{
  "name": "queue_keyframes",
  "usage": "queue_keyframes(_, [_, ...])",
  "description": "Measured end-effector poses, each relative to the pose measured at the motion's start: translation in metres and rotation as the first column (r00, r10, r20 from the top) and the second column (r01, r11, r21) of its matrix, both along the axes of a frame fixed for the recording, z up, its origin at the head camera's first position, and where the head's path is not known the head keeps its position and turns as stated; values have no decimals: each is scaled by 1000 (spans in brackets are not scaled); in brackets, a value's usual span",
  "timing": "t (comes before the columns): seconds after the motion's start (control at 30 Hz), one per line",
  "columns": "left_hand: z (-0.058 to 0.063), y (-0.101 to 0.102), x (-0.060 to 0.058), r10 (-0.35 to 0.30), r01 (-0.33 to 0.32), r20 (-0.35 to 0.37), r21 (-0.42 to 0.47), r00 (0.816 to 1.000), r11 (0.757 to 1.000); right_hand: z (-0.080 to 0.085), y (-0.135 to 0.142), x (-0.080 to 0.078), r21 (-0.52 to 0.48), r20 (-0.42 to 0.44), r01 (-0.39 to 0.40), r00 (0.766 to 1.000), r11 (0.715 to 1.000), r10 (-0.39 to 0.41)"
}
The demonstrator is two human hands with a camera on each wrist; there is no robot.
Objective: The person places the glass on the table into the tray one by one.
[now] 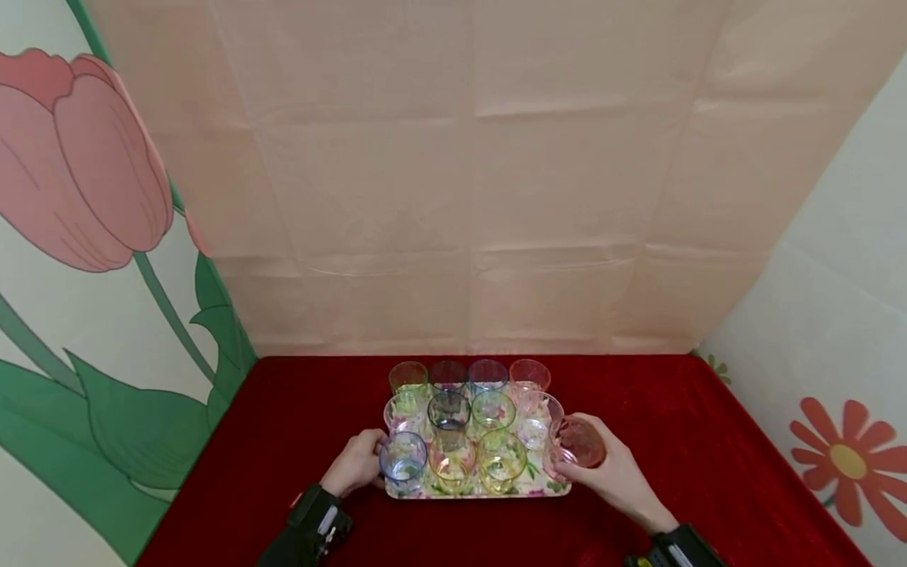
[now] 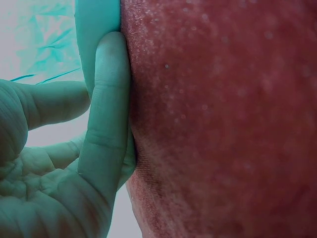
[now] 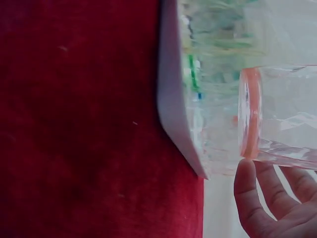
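A floral tray [image 1: 542, 488] carries several clear coloured glasses standing in rows. My right hand [image 1: 612, 465] grips a pink glass [image 1: 579, 442], tilted, at the tray's front right corner. In the right wrist view the base of this pink glass [image 3: 252, 114] shows above the tray's surface, apart from it. At the tray's left edge, my left hand [image 1: 357, 461] pinches the rim beside a blue glass [image 1: 403, 461]. The left wrist view shows the fingers [image 2: 106, 114] under the tray edge [image 2: 99, 20], against the red cloth, with the thumb on the rim.
A yellow glass [image 1: 501, 465] and an amber-pink glass [image 1: 452, 465] stand in the front row. A clear pale pink glass [image 1: 538, 421] is close behind the held one. Red cloth [image 1: 673, 441] covers the table, with a beige backdrop [image 1: 468, 197] behind it.
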State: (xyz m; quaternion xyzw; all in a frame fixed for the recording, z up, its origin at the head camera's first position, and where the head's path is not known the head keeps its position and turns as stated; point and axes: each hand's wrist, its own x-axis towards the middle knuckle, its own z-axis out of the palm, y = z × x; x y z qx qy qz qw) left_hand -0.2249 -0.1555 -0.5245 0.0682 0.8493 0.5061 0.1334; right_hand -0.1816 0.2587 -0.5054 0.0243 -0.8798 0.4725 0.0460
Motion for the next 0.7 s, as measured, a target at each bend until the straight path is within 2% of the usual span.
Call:
queue_keyframes(0.2, [-1,0,0,-6,6,-7,15,1000,1000,-9,-4,4,69,-33,-1,999,998,3])
queue_keyframes(0.37, [-3,0,-2,-3,3,-10,17,1000,1000,-16,-5,5,131,-139,-60,987,990,79])
queue_keyframes(0.43, [-4,0,-3,0,1,-13,15,1000,1000,-17,-6,5,152,-156,-70,983,986,94])
queue_keyframes(0.53, [-4,0,-3,2,-2,-11,16,1000,1000,-18,-7,4,179,-133,-62,987,982,86])
queue_keyframes(0.7, [-3,0,-2,2,-1,-11,14,1000,1000,-15,-9,1,206,-19,-42,999,978,47])
